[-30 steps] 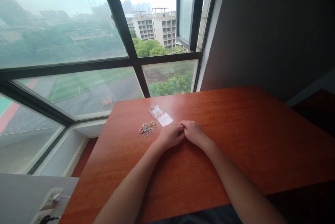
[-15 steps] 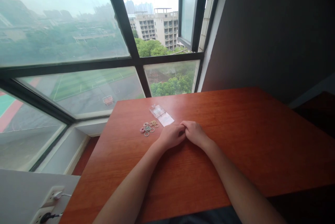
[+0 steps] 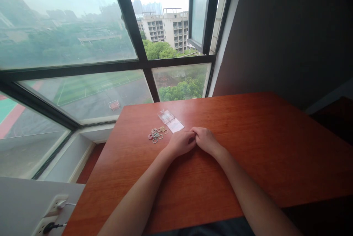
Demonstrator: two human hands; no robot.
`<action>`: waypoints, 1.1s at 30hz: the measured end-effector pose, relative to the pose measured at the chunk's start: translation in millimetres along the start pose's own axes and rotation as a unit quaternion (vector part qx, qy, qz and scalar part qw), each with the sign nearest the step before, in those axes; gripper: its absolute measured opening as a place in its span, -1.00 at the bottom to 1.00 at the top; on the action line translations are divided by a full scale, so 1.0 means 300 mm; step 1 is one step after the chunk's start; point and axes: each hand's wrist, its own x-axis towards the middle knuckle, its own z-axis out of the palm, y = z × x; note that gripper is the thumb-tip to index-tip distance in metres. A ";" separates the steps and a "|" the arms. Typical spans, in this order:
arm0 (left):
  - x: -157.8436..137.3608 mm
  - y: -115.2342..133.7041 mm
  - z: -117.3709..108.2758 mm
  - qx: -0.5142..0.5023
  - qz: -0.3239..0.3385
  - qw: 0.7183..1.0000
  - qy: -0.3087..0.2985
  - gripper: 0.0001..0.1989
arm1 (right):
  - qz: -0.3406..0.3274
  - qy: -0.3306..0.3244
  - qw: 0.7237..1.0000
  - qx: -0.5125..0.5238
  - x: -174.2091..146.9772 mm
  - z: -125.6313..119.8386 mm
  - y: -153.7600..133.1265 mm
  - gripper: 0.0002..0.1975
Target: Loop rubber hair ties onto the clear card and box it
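Note:
Both of my hands rest on the reddish-brown wooden table (image 3: 209,195), with their fingertips touching. My left hand (image 3: 181,143) is closed, its fingers curled and a small dark gap showing by the thumb. Against it lies my right hand (image 3: 205,140), likewise closed with bent fingers. No object shows in either hand, though the palms are turned away. Just beyond my left hand is a clear plastic case (image 3: 166,116), lying open with a whitish flat panel (image 3: 176,125) toward me. Left of that hand sits a loose cluster of small hair ties (image 3: 156,135) in pink, green, yellow and pale tones.
Large windows with dark frames (image 3: 146,63) stand behind and left of the table. One pane (image 3: 199,15) is swung open. At lower left, wall sockets (image 3: 56,206) hold plugs with cables. A dark wall (image 3: 281,37) rises at the right.

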 end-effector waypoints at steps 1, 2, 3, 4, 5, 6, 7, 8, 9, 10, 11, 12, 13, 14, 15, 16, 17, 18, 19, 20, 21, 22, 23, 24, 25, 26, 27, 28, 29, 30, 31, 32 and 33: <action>0.000 0.000 0.000 0.002 -0.001 1.000 0.000 -0.83 | 0.000 0.000 1.000 0.001 0.000 0.001 0.000 -0.70; 0.000 0.000 -0.001 0.003 -0.001 1.000 -0.002 -0.83 | 0.000 0.000 1.000 0.002 0.000 0.001 0.000 -0.70; 0.000 0.001 -0.001 0.004 -0.002 1.000 -0.003 -0.83 | 0.001 0.000 1.000 0.002 0.001 0.002 0.000 -0.70; 0.001 0.001 -0.002 0.005 -0.002 1.000 -0.004 -0.83 | 0.003 -0.001 1.000 0.001 0.001 0.002 0.000 -0.70; 0.001 0.002 -0.003 0.005 -0.001 1.000 -0.006 -0.83 | 0.004 -0.002 1.000 0.000 0.001 0.002 0.000 -0.70; 0.001 0.002 -0.004 0.006 -0.001 1.000 -0.006 -0.82 | 0.005 -0.001 1.000 -0.001 0.001 0.002 0.000 -0.70; 0.001 0.003 -0.004 0.007 -0.001 1.000 -0.006 -0.82 | 0.005 -0.001 1.000 -0.001 0.002 0.002 0.000 -0.70; 0.001 0.003 -0.005 0.008 -0.001 1.000 -0.006 -0.82 | 0.004 -0.001 1.000 0.000 0.002 0.003 0.000 -0.70; 0.001 0.003 -0.004 0.010 -0.001 1.000 -0.006 -0.83 | 0.002 0.000 1.000 0.002 0.002 0.003 0.001 -0.70; 0.001 0.004 -0.004 0.011 -0.002 1.000 -0.005 -0.83 | 0.001 0.001 1.000 0.003 0.001 0.003 0.001 -0.70; 0.001 0.004 -0.003 0.013 -0.002 1.000 -0.005 -0.83 | 0.001 0.001 1.000 0.004 0.001 0.003 0.002 -0.70; 0.001 0.004 -0.003 0.015 -0.002 1.000 -0.004 -0.83 | 0.001 0.002 1.000 0.004 0.001 0.004 0.003 -0.70; 0.000 0.004 -0.002 0.016 -0.001 1.000 -0.003 -0.83 | 0.001 0.003 1.000 0.004 0.000 0.004 0.003 -0.70; 0.000 0.005 -0.001 0.018 -0.001 1.000 -0.002 -0.83 | 0.002 0.003 1.000 0.005 0.000 0.004 0.004 -0.71; -0.001 0.005 -0.001 0.018 0.000 1.000 -0.002 -0.83 | 0.002 0.004 1.000 0.005 -0.001 0.005 0.004 -0.71; -0.001 0.006 -0.002 0.018 0.000 1.000 -0.001 -0.83 | 0.002 0.005 1.000 0.006 -0.001 0.005 0.004 -0.71; -0.001 0.007 -0.003 0.018 -0.001 1.000 -0.002 -0.83 | 0.001 0.007 1.000 0.006 -0.001 0.005 0.005 -0.71; -0.001 0.008 -0.004 0.017 -0.001 1.000 -0.003 -0.83 | -0.001 0.009 1.000 0.007 -0.001 0.005 0.005 -0.71; -0.001 0.008 -0.005 0.017 -0.002 1.000 -0.004 -0.82 | -0.002 0.010 1.000 0.007 0.000 0.005 0.005 -0.71; -0.001 0.009 -0.007 0.017 -0.003 1.000 -0.005 -0.83 | -0.003 0.011 1.000 0.008 0.000 0.005 0.005 -0.71; -0.001 0.009 -0.008 0.017 -0.004 1.000 -0.005 -0.83 | -0.005 0.011 1.000 0.009 0.001 0.006 0.005 -0.71; -0.001 0.009 -0.008 0.018 -0.004 1.000 -0.005 -0.83 | -0.006 0.011 1.000 0.010 0.002 0.006 0.006 -0.71; -0.001 0.009 -0.008 0.019 -0.005 1.000 -0.005 -0.83 | -0.006 0.011 1.000 0.011 0.003 0.006 0.006 -0.71; -0.001 0.008 -0.008 0.019 -0.004 1.000 -0.004 -0.83 | -0.006 0.011 1.000 0.012 0.003 0.007 0.006 -0.71; 0.000 0.007 -0.007 0.019 -0.003 1.000 -0.003 -0.83 | -0.006 0.012 1.000 0.012 0.004 0.007 0.007 -0.71; 0.000 0.007 -0.006 0.018 -0.003 1.000 -0.002 -0.83 | -0.005 0.014 1.000 0.012 0.004 0.008 0.007 -0.71; 0.000 0.006 -0.005 0.017 -0.002 1.000 -0.002 -0.83 | -0.005 0.015 1.000 0.012 0.004 0.008 0.008 -0.71; -0.001 0.006 -0.004 0.016 -0.003 1.000 -0.003 -0.83 | -0.005 0.017 1.000 0.012 0.003 0.008 0.008 -0.72; -0.001 0.006 -0.004 0.016 -0.004 1.000 -0.003 -0.83 | -0.005 0.017 1.000 0.012 0.003 0.009 0.008 -0.72; -0.001 0.006 -0.004 0.015 -0.005 1.000 -0.004 -0.83 | -0.006 0.017 1.000 0.013 0.002 0.009 0.008 -0.72; -0.001 0.006 -0.004 0.014 -0.006 1.000 -0.004 -0.83 | -0.005 0.016 1.000 0.013 0.001 0.009 0.008 -0.71; -0.002 0.006 -0.004 0.013 -0.007 1.000 -0.004 -0.83 | -0.005 0.015 1.000 0.013 0.000 0.009 0.007 -0.71; -0.002 0.006 -0.004 0.011 -0.006 1.000 -0.004 -0.83 | -0.004 0.014 1.000 0.013 -0.001 0.009 0.007 -0.71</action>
